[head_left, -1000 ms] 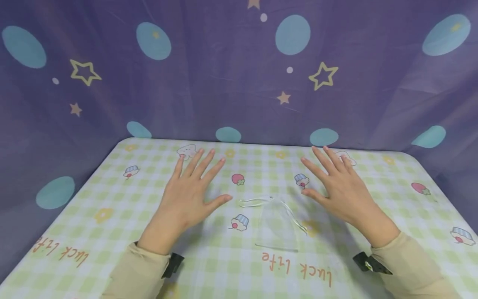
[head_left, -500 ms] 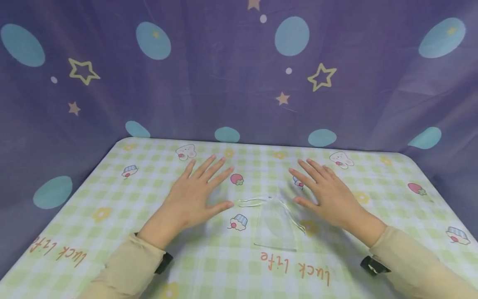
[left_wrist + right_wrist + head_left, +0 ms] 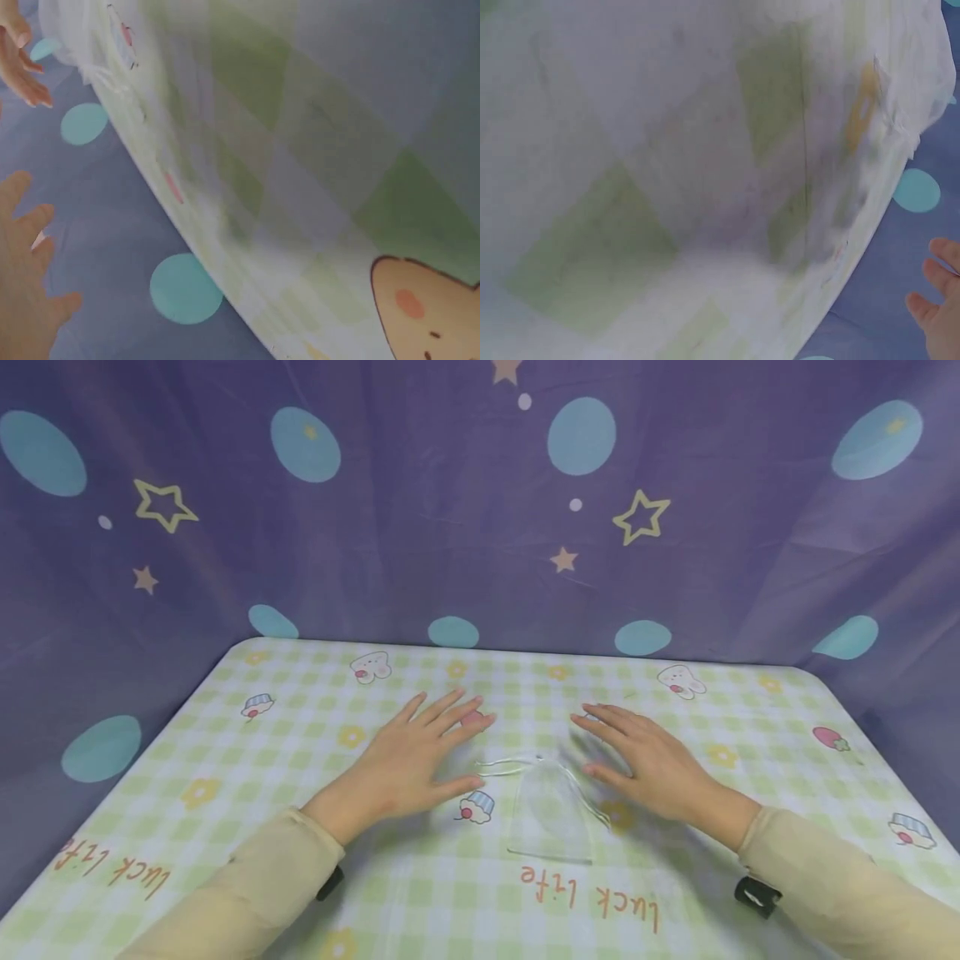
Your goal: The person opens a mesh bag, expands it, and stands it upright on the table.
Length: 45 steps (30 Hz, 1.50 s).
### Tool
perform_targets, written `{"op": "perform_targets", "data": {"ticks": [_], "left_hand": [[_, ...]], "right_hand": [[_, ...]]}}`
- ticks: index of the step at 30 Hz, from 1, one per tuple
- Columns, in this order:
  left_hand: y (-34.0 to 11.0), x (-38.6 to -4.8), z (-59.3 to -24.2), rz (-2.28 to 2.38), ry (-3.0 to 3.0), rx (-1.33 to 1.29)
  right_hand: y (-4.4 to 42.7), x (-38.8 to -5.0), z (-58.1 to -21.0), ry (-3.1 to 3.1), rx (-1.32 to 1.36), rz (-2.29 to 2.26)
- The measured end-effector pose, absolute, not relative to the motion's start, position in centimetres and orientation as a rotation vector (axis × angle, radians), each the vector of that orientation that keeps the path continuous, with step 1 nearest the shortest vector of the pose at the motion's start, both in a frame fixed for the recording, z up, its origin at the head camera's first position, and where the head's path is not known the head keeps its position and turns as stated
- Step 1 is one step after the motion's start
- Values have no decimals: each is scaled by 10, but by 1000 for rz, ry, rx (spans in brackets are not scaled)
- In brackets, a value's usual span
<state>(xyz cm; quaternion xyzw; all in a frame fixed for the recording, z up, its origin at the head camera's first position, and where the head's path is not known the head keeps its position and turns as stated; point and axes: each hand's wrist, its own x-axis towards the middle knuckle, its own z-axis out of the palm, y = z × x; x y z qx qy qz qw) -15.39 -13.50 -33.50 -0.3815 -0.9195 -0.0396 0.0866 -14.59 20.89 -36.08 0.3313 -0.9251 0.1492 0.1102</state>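
Note:
A translucent drawstring bag (image 3: 551, 814) lies flat on the checked table, its gathered neck pointing away and its clear cords spread to either side. Just left of it my left hand (image 3: 405, 764) hovers with fingers spread, its thumb near the tip of the left cord. My right hand (image 3: 656, 764) is held to the right of the neck, fingers extended. Neither hand touches the bag. At the edges of the wrist views, the left hand (image 3: 30, 277) and right hand (image 3: 941, 300) both hold nothing; the bag (image 3: 71, 34) shows as a pale, raised shape in the left one.
The table (image 3: 420, 893) has a green-and-white checked cover printed with cupcakes, strawberries and lettering. Behind its far edge hangs a purple curtain (image 3: 450, 527) with stars and blue ovals. Dark wrist devices (image 3: 757, 895) sit under both sleeves.
Both hands have come nearer to me and closer together, the left shifting right and the right shifting left toward the bag. The bag has stayed where it was.

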Motion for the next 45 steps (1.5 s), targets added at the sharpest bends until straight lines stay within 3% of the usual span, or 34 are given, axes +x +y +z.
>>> {"op": "perform_targets", "data": {"ticks": [21,45], "left_hand": [[-96,-179,-346,-423,-2922,-1205],[-58,-196,-360,-604,-3076,-1096]], "right_hand": [[188,-143,-373,-2849,699,1041],[172,-150,-378,-2963,529,1163]]}}
